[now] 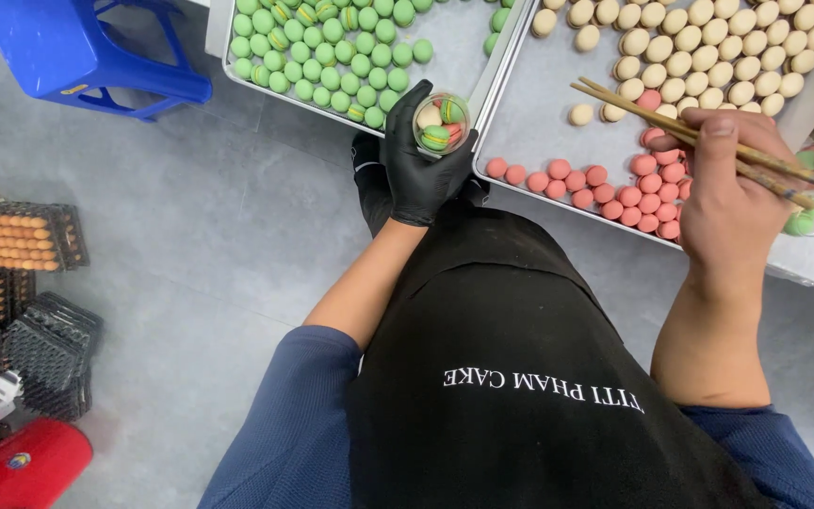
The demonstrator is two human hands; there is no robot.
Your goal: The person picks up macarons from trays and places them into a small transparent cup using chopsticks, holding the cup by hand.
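Flanking the cup [442, 123], trays [496, 71] of green balls [327, 57] and pink balls [605, 188].

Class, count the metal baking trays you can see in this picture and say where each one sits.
2. One tray holding green pieces sits at top centre, above the gloved left hand. The other tray, with cream and pink pieces, lies to its right. Both run off the frame, so more may be hidden.

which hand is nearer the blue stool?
Left. The gloved left hand, holding a small clear cup, sits right of the blue stool. The bare right hand, holding chopsticks, is farther right, over the tray.
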